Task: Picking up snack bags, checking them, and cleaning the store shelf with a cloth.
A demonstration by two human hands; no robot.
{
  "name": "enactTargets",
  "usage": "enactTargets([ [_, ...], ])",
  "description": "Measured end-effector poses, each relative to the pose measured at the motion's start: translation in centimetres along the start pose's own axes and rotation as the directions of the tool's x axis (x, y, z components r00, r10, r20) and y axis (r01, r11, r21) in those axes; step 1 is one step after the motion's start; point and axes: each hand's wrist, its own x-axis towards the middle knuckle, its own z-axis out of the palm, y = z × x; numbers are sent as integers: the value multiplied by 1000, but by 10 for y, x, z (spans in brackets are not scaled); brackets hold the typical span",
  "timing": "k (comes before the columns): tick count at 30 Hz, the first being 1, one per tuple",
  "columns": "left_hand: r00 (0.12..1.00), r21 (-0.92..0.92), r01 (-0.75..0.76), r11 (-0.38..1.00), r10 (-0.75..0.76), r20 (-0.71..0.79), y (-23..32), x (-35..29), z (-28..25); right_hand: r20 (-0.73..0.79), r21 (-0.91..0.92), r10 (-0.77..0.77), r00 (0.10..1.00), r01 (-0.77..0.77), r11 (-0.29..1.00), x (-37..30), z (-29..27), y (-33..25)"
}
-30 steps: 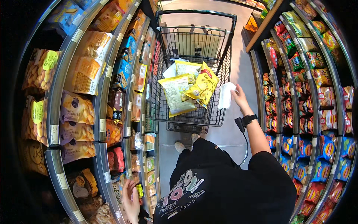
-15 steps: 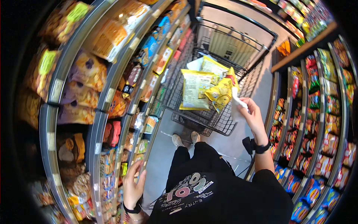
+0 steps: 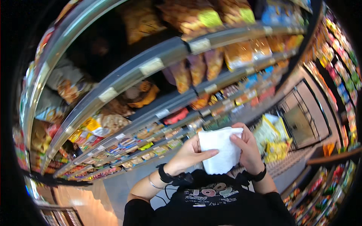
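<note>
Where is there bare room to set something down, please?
Bare grey floor shows between the shelves, the tan floor and the left forearm. The shelves look crowded with snack packs. Between the left hand and right hand, the white sheet fills the gap; yellow bags crowd part of the cart.

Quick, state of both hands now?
Left hand: closed on the left side of the white sheet, thumb in front.
Right hand: closed on its right side, thumb in front.

Long dark stocked store shelves (image 3: pixel 130 80) curving across the upper left, grey floor (image 3: pixel 118 184) below, bright tan floor (image 3: pixel 90 203) at lower left, wood-topped shelf (image 3: pixel 332 156) at lower right
</note>
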Motion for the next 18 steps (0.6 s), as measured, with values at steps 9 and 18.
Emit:
enactTargets([
  [9, 904, -145, -267, 953, 196, -380, 85, -71, -66, 344, -54, 140, 929, -129, 990, 68, 67, 15],
  [18, 887, -333, -308, 891, 143, -439, 122, -74, -95, 464, -189, 72, 883, 19, 982, 113, 101, 18],
])
